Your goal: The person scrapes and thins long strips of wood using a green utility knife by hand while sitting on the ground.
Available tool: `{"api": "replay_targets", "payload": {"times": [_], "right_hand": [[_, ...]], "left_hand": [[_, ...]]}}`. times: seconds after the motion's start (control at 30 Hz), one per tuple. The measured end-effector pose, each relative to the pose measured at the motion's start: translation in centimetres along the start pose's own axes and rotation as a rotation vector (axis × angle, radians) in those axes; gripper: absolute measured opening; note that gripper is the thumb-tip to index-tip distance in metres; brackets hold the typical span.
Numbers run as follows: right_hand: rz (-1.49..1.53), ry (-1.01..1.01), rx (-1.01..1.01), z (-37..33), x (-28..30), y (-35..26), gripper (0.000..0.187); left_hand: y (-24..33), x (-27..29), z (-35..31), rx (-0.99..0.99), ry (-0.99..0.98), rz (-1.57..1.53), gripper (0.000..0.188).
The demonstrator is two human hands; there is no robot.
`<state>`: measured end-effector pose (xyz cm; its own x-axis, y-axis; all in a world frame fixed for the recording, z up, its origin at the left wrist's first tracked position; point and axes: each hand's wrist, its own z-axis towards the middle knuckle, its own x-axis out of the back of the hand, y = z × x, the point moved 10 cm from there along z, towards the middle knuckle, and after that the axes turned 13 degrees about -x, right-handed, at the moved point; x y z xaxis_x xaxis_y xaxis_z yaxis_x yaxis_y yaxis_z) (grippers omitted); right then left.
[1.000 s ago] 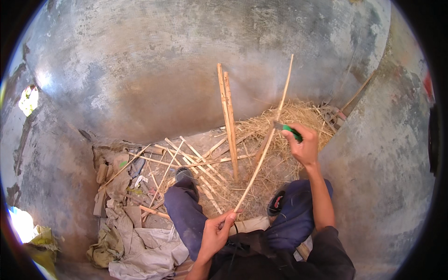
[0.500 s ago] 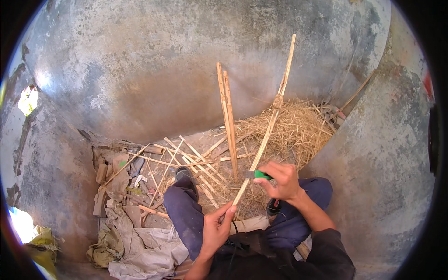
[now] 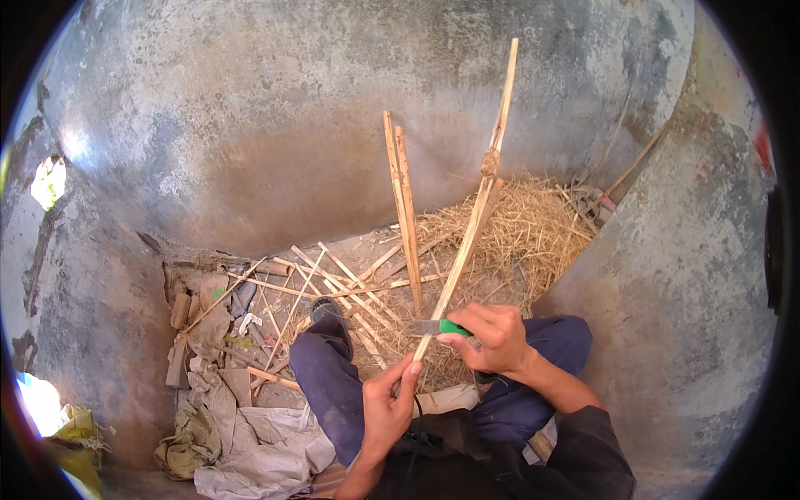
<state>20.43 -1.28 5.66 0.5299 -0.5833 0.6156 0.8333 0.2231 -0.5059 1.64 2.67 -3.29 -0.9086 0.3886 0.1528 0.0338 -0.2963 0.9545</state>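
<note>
A long pale split-wood strip [image 3: 472, 233] rises from my lap toward the wall, with a rough knot about a third of the way down. My left hand [image 3: 390, 405] pinches its lower end between thumb and fingers. My right hand [image 3: 492, 337] grips the green handle of a knife [image 3: 429, 327]. Its flat grey blade lies across the strip, a little above my left fingers. Two thicker wooden strips [image 3: 405, 217] stand upright beyond the knife, to the left of the held strip.
A heap of thin shavings [image 3: 537, 237] lies at the wall's foot. Several loose strips [image 3: 354, 287] cross on the floor near my left shoe [image 3: 327, 310]. Crumpled sacks [image 3: 267, 442] and wood scraps [image 3: 187, 312] are at left. A mottled grey wall [image 3: 292, 125] curves around.
My right hand and the knife have slid down along the strip toward my left hand. The strip's top has shifted upward and slightly left.
</note>
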Motion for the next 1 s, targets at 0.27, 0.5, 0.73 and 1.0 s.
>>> {"api": "replay_targets", "payload": {"times": [0.27,0.5,0.73,1.0], "right_hand": [[-0.033,0.045,-0.002,0.1,0.0,0.1,0.030],[-0.037,0.084,-0.010,1.0,0.3,1.1,0.027],[-0.097,0.076,-0.009,1.9,0.7,2.4,0.025],[-0.129,0.135,-0.074,3.2,0.5,6.2,0.025]], "left_hand": [[-0.8,-0.1,0.2,-0.042,0.042,-0.025,0.027],[-0.3,-0.2,-0.2,0.054,-0.014,-0.042,0.029],[-0.8,-0.4,-0.7,0.121,-0.023,-0.159,0.030],[-2.0,0.4,-1.4,0.131,-0.069,-0.089,0.033]]}}
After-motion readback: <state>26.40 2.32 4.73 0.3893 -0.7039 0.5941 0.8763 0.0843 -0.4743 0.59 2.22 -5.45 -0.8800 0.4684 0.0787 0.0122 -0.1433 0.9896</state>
